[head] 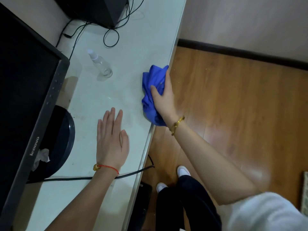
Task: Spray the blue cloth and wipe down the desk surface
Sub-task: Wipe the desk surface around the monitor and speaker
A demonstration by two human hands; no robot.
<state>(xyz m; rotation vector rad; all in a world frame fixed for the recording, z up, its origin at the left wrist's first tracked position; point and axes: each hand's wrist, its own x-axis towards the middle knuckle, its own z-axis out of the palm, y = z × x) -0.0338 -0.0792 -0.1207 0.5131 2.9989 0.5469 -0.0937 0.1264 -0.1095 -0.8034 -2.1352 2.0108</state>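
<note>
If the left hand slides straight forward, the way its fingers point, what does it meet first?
The left hand lies flat on the desk. Ahead is bare desk; it probably passes right of the spray bottle and meets the looped cable.

Home office: desk (93,100), monitor (28,90), cables, wood floor (233,100).

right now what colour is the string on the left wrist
Red string bracelet with a gold bead, shown in the head view.

Dim, bluish indoor light; soft focus, wide-angle bending at edges, blurred near sleeve (266,214).
</note>
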